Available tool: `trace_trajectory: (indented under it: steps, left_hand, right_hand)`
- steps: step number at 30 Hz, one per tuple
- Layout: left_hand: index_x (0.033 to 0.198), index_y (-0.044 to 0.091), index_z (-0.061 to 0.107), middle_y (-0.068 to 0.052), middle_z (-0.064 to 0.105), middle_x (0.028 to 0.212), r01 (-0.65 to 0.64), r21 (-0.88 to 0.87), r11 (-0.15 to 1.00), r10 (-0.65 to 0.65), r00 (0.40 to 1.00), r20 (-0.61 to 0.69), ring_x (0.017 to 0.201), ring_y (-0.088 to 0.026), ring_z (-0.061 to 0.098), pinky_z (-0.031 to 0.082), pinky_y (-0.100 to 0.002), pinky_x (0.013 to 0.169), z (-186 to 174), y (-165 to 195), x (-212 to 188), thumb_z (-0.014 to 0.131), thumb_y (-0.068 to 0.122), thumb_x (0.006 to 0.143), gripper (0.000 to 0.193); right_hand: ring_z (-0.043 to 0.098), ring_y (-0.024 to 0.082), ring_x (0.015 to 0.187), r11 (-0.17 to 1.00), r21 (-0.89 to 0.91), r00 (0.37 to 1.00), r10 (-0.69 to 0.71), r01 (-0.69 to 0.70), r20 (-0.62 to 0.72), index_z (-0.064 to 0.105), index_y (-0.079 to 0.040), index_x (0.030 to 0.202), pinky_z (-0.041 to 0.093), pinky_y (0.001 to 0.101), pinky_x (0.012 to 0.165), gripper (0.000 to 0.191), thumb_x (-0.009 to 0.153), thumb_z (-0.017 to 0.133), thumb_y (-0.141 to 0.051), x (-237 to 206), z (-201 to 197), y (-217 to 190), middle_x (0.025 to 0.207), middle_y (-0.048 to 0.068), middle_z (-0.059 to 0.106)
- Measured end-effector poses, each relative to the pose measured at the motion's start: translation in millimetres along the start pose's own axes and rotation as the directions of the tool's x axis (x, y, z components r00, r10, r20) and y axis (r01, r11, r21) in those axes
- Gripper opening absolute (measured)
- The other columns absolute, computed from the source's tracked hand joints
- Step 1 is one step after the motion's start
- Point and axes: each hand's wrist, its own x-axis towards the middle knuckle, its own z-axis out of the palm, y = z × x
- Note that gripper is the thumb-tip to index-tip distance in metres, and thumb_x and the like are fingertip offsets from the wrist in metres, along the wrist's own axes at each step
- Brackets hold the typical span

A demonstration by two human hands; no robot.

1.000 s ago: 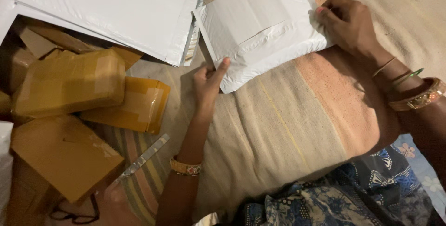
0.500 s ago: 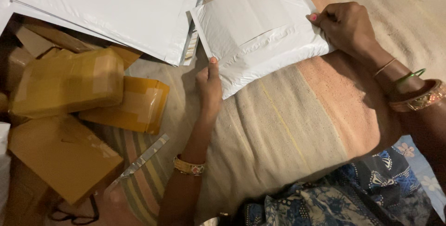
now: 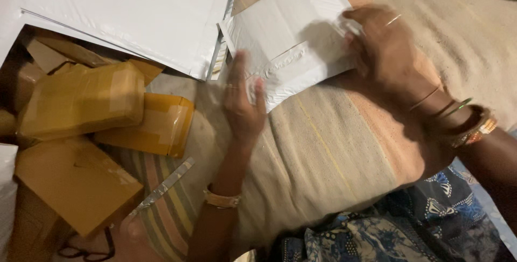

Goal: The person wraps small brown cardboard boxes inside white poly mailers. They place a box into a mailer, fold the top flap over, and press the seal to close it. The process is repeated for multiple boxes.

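Observation:
A white padded mailer envelope (image 3: 291, 36) lies on a beige cloth surface (image 3: 323, 154) at top centre. My left hand (image 3: 243, 106) rests flat with its fingers spread on the envelope's lower left edge. My right hand (image 3: 385, 52), blurred by motion, sits over the envelope's right side with fingers curled on it. Bangles ring both wrists.
A stack of large white mailers (image 3: 129, 14) lies at top left. Several tape-wrapped brown parcels (image 3: 81, 100) and a flat cardboard box (image 3: 75, 184) fill the left side. A strip of tape backing (image 3: 161, 186) lies near them. Blue patterned fabric (image 3: 398, 229) is at bottom right.
The envelope has shifted slightly left and down. My right hand has moved left over the envelope's right part, and my left hand has slid up onto its lower edge.

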Motion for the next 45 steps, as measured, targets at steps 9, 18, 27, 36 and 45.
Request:
trace_trajectory:
  steps: [9, 18, 27, 36, 45]
  left_hand:
    - [0.163, 0.002, 0.025, -0.019, 0.031, 0.169, -0.083, 0.141, 0.987, 0.026, 0.93, 0.367, 0.158, -0.035, 0.032, 0.026, -0.058, 0.13, 36.2, 40.2, -14.6, 0.027, 0.067, 0.103, 0.089]
    - [0.161, -0.004, 0.023, -0.027, 0.025, 0.169, -0.046, 0.245, 0.968, -0.067, 0.898, 0.435, 0.159, -0.041, 0.024, 0.026, -0.055, 0.129, 21.1, 45.9, -10.2, 0.028, 0.071, 0.101, 0.097]
    - [0.152, -0.016, 0.026, -0.04, 0.027, 0.158, 0.169, 0.347, 0.923, -0.319, 0.841, 0.436, 0.148, -0.049, 0.032, 0.029, -0.053, 0.12, 12.9, 24.3, -17.0, 0.039, 0.067, 0.101, 0.098]
    - [0.112, -0.009, 0.068, -0.011, 0.069, 0.085, 0.815, -0.339, 0.471, -0.782, 0.563, 0.267, 0.066, -0.016, 0.051, 0.042, -0.035, 0.056, -11.4, -31.4, 2.4, 0.079, 0.035, 0.091, 0.049]
    - [0.075, 0.003, 0.055, 0.003, 0.048, 0.066, 0.751, -0.49, 0.442, -0.72, 0.623, 0.306, 0.057, -0.008, 0.037, 0.03, -0.031, 0.048, 22.3, -27.4, -12.6, 0.076, 0.034, 0.096, 0.043]
  right_hand:
    - [0.04, 0.035, 0.146, 0.97, -0.021, 0.946, -0.233, 0.244, 0.225, 0.04, 0.002, 0.154, 0.024, 0.0531, 0.123, 0.074, 0.108, 0.027, -0.054, 9.8, 30.6, -53.3, 0.154, 0.023, 0.049]
    - [0.027, 0.034, 0.153, 0.991, -0.124, 0.972, 0.083, -0.056, 0.22, 0.034, 0.002, 0.157, 0.019, 0.0549, 0.122, 0.076, 0.108, 0.025, -0.056, 1.4, 22.3, -55.5, 0.162, 0.022, 0.035]
    - [0.054, 0.042, 0.137, 0.954, -0.219, 0.95, 0.248, -0.205, 0.191, 0.046, 0.002, 0.15, 0.042, 0.054, 0.11, 0.068, 0.115, 0.024, -0.053, -3.9, 25.8, -8.1, 0.155, 0.026, 0.051]
    - [0.072, 0.028, 0.104, 0.593, 0.46, 0.727, 0.659, -0.661, 0.195, 0.063, 0.005, 0.131, 0.059, 0.0357, 0.089, 0.041, 0.11, 0.052, -0.029, 26.5, -20.9, 4.6, 0.12, 0.027, 0.071]
    - [0.064, 0.019, 0.062, 0.496, 0.461, 0.665, 0.657, -0.736, 0.355, 0.069, 0.003, 0.101, 0.053, 0.0341, 0.055, 0.031, 0.1, 0.071, -0.028, 33.8, 2.6, 16.2, 0.081, 0.015, 0.071]
